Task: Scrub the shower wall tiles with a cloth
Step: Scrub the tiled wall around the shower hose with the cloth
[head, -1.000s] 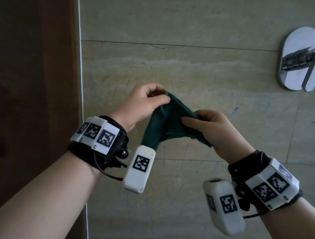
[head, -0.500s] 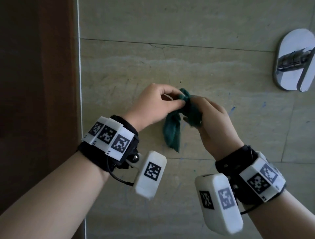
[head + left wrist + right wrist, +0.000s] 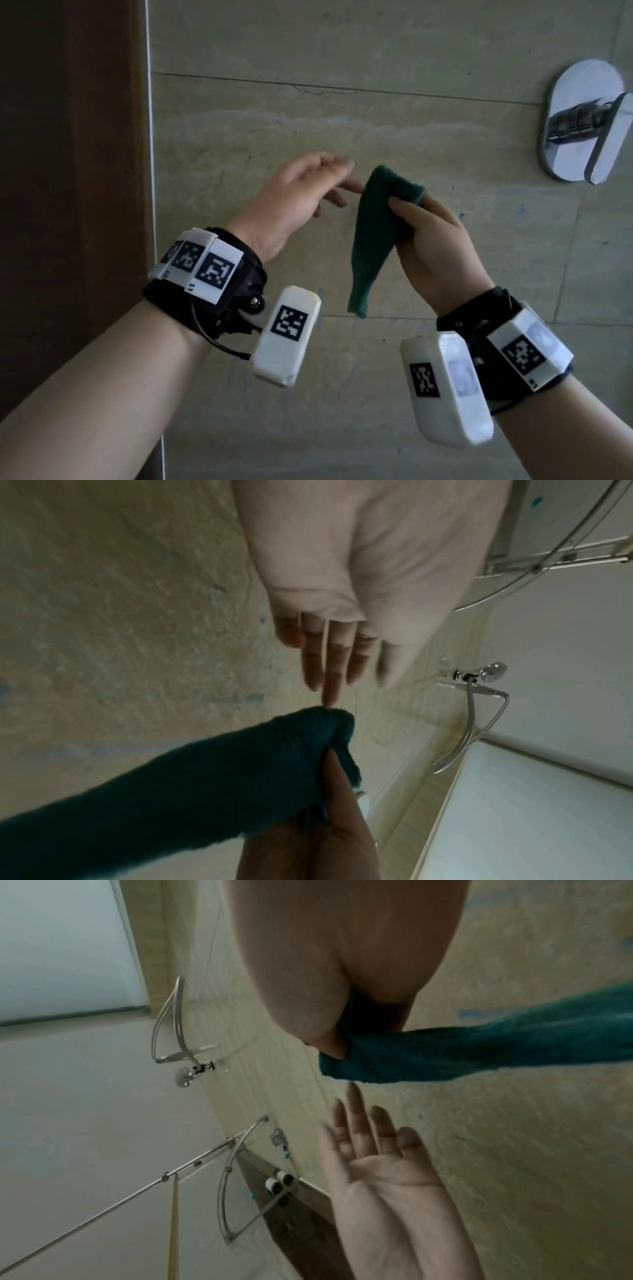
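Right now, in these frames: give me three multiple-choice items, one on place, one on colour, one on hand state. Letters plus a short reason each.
1. Where is the chrome mixer handle in the head view?
A. upper right, on the wall tiles
B. lower left, on the brown panel
C. directly below the hands

2. What colour is the cloth?
A. white
B. dark green
C. red

3. What is the left hand doing?
A. gripping the cloth
B. pressing flat on the wall
C. open, fingers straight, holding nothing

Answers:
1 A: the handle sits on its oval plate at the upper right of the tiled wall.
2 B: the cloth reads dark green in the head view, teal-green in both wrist views.
3 C: the left wrist view shows straight fingers with at most a fingertip near the cloth; only the right hand pinches it, its lower end hanging free.
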